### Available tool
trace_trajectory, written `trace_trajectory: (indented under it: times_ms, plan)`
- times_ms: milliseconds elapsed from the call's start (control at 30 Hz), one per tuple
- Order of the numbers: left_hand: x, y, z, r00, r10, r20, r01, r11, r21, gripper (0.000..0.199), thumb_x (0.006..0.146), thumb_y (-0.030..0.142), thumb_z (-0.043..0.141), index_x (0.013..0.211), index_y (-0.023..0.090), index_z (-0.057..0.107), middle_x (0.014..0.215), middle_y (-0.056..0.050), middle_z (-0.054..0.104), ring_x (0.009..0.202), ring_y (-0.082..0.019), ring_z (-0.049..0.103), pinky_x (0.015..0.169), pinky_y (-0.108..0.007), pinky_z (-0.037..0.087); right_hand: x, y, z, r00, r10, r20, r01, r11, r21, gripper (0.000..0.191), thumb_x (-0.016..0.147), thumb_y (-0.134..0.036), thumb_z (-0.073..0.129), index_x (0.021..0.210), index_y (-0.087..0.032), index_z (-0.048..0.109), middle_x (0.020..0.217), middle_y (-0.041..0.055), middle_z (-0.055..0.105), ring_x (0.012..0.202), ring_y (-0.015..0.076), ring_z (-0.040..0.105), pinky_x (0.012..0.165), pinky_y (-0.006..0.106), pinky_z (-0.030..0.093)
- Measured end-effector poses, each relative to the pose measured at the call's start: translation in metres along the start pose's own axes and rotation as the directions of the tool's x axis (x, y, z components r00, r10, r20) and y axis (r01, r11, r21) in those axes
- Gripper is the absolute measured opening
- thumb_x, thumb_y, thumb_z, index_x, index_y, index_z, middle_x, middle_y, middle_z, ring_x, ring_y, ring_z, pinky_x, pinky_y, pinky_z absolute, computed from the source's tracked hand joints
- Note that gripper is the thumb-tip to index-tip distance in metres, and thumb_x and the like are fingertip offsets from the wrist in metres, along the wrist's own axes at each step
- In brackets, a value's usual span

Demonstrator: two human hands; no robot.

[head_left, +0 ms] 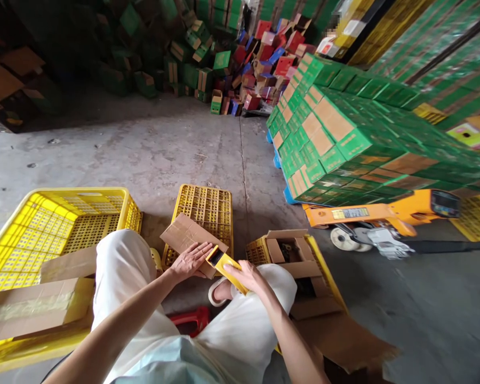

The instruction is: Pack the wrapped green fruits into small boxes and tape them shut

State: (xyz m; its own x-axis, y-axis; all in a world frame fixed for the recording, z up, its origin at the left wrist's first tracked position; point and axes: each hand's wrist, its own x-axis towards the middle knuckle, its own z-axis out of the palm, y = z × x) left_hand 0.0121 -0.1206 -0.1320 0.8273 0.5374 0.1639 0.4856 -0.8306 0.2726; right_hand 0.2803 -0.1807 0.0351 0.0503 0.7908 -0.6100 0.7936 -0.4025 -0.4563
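Note:
My left hand (191, 261) lies flat with its fingers stretched out on a brown cardboard piece (188, 234), which rests tilted over an upturned yellow crate (205, 205). In my right hand (246, 276) is a long yellow tool with a dark front end (225, 265); its exact kind does not show. The tool's dark end is beside my left fingertips, over the cardboard's right edge. Whether it touches the cardboard I cannot tell. My right fingers are wrapped round the tool's body.
To the left stands a large yellow crate (127, 210) with cardboard boxes (36, 306) inside. Open cartons (296, 248) fill a crate at my right knee. Beyond are an orange pallet truck (368, 213), stacked green boxes (336, 138) and a pile of boxes (264, 69). A red stool (200, 317) is below.

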Motion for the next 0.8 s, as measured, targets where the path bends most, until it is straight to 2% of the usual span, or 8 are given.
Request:
trace_trajectory:
  times_ms: [200,400,567,800]
  plan:
    - [0.001,-0.001,0.001,1.0,0.004,0.009,-0.004,1.0,-0.02,0.106,0.094,0.077,0.069,0.175,0.02,0.033,0.175,-0.018,0.043,0.163,-0.036,0.041,0.133,-0.05,0.033,-0.011,0.014,-0.006,0.999,-0.033,-0.004,0.033,0.999,-0.01,0.042,0.098,-0.057,0.066,0.087,-0.017,0.076,0.091,0.0161,0.081,0.091,0.0327,0.076,0.072,0.033,0.052]
    - [0.004,0.013,0.001,0.999,-0.016,0.028,0.016,1.0,-0.002,0.108,0.091,0.066,0.08,0.177,0.024,0.029,0.179,-0.019,0.033,0.166,-0.04,0.034,0.133,-0.059,0.029,0.0,0.024,0.004,0.999,-0.013,-0.045,0.011,0.998,-0.057,0.048,0.098,-0.063,0.065,0.091,-0.016,0.076,0.091,0.0172,0.079,0.093,0.0328,0.077,0.072,0.034,0.051]
    - [0.008,0.026,0.004,0.999,0.011,0.035,-0.011,1.0,-0.002,0.109,0.096,0.068,0.073,0.178,0.017,0.022,0.179,-0.017,0.035,0.166,-0.036,0.034,0.136,-0.054,0.026,0.005,0.028,0.004,0.999,-0.004,-0.044,0.0,0.997,-0.075,0.045,0.098,-0.061,0.067,0.089,-0.018,0.074,0.091,0.0172,0.079,0.093,0.0324,0.078,0.07,0.033,0.051]
    - [0.007,0.018,0.01,0.999,0.042,-0.008,-0.042,0.999,0.007,0.108,0.096,0.075,0.069,0.177,0.018,0.026,0.176,-0.017,0.04,0.164,-0.034,0.039,0.136,-0.051,0.029,0.001,0.028,0.006,0.999,-0.004,-0.05,0.0,0.997,-0.077,0.047,0.098,-0.064,0.065,0.091,-0.018,0.074,0.097,0.0165,0.08,0.097,0.0329,0.078,0.075,0.034,0.054]
